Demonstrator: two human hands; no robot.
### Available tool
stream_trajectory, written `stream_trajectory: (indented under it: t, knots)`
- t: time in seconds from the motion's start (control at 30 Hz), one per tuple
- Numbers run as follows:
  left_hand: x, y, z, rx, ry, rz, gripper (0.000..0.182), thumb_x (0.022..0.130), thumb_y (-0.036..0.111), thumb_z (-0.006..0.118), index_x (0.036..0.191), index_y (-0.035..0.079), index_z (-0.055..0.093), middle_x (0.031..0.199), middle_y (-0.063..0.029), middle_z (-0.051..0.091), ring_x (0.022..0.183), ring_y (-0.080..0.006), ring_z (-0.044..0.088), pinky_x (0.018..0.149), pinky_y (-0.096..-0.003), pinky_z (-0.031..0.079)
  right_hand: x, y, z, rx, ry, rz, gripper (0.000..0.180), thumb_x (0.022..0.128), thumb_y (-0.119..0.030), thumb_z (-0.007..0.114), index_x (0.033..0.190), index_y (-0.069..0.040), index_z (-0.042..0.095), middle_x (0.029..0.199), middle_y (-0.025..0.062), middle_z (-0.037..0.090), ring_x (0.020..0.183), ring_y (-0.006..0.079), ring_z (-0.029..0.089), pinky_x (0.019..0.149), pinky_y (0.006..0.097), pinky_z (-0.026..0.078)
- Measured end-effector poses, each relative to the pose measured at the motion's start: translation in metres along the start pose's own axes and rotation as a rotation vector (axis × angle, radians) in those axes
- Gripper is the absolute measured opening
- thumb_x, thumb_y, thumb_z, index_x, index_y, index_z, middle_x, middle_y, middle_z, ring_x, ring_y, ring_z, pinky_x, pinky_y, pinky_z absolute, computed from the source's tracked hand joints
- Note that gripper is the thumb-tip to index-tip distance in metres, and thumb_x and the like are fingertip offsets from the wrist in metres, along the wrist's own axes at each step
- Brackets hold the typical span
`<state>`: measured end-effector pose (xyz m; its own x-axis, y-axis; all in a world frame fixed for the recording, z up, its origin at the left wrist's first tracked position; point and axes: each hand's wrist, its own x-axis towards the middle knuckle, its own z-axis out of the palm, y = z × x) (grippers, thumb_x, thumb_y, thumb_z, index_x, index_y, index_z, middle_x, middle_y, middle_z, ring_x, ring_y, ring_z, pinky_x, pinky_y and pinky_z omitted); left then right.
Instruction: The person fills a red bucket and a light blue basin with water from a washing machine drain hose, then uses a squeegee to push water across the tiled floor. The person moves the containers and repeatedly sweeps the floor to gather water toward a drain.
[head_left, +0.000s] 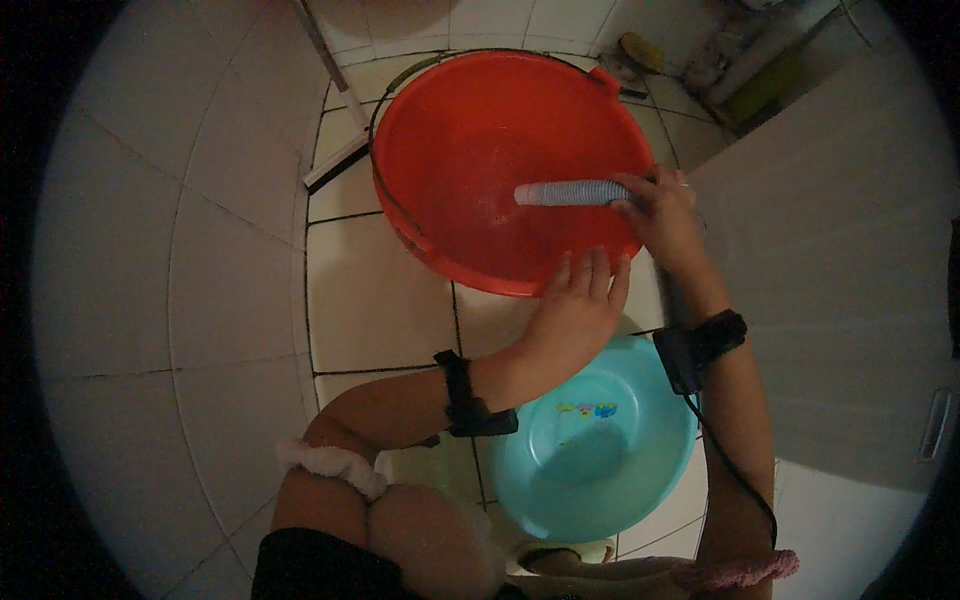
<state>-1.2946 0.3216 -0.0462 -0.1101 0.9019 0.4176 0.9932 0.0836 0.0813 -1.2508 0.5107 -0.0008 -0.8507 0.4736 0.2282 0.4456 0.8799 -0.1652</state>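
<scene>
A grey corrugated drain hose (574, 193) with a pale end reaches over a large red plastic bucket (480, 157). My right hand (664, 214) grips the hose near the bucket's right rim. On the near rim rests my left hand (581, 296), its fingers reaching over the edge into the bucket. The bucket's wire handle (373, 142) lies down around its left and far side. Whether liquid stands in the bucket, I cannot tell for sure. Close below my hands sits a turquoise plastic basin (600, 457) with small coloured pictures on its bottom.
A floor squeegee (337, 161) leans at the left by the tiled wall (232, 172). To the right stands a pale flat panel (817, 300). A yellowish brush-like object (641, 52) lies in the far corner. My slippered foot (566, 556) is just below the basin on the tiles.
</scene>
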Motion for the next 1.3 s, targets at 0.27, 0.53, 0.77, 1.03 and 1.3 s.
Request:
stream_trajectory:
  t: [0.27, 0.53, 0.77, 1.03, 1.3]
  knots:
    - [0.000, 0.000, 0.002, 0.003, 0.013, 0.008, 0.054, 0.089, 0.019, 0.049, 0.137, -0.007, 0.044, 0.127, -0.0296, 0.054, 0.118, -0.0383, 0.055, 0.104, -0.0495, 0.041, -0.002, 0.000, -0.001, 0.007, 0.029, -0.040, 0.034, 0.080, -0.023, 0.073, 0.115, -0.021, 0.071, 0.100, 0.0108, 0.060, 0.098, 0.0299, 0.053, 0.083, 0.0448, 0.043]
    - [0.001, 0.000, 0.002, -0.004, 0.018, -0.003, 0.054, 0.089, 0.018, 0.049, 0.136, -0.007, 0.045, 0.127, -0.0300, 0.054, 0.118, -0.0383, 0.055, 0.103, -0.0497, 0.042, 0.000, 0.000, 0.000, 0.015, 0.000, -0.003, 0.035, 0.080, -0.024, 0.073, 0.115, -0.020, 0.071, 0.101, 0.0098, 0.060, 0.099, 0.0292, 0.053, 0.085, 0.0444, 0.042]
    - [0.001, 0.000, 0.001, -0.016, 0.031, -0.002, 0.054, 0.088, 0.016, 0.049, 0.136, -0.007, 0.045, 0.127, -0.0304, 0.053, 0.117, -0.0391, 0.055, 0.101, -0.0490, 0.044, -0.001, -0.002, -0.002, -0.005, 0.019, -0.034, 0.034, 0.080, -0.024, 0.073, 0.114, -0.020, 0.071, 0.099, 0.0094, 0.060, 0.098, 0.0290, 0.054, 0.085, 0.0441, 0.042]
    - [-0.001, -0.001, 0.003, 0.011, 0.045, 0.010, 0.052, 0.088, 0.015, 0.049, 0.136, -0.006, 0.045, 0.126, -0.0284, 0.055, 0.117, -0.0369, 0.056, 0.101, -0.0474, 0.045, 0.000, 0.004, 0.000, -0.033, 0.010, -0.084, 0.038, 0.079, -0.026, 0.074, 0.117, -0.021, 0.070, 0.095, 0.0096, 0.064, 0.098, 0.0293, 0.055, 0.085, 0.0444, 0.044]
    - [-0.006, -0.026, 0.003, -0.050, 0.048, 0.103, 0.050, 0.088, 0.015, 0.050, 0.134, -0.004, 0.047, 0.129, -0.0208, 0.058, 0.118, -0.0297, 0.058, 0.102, -0.0379, 0.046, 0.015, 0.020, -0.032, -0.061, -0.219, -0.219, 0.045, 0.079, -0.019, 0.073, 0.123, -0.017, 0.065, 0.100, 0.0140, 0.067, 0.097, 0.0354, 0.062, 0.085, 0.0462, 0.050]
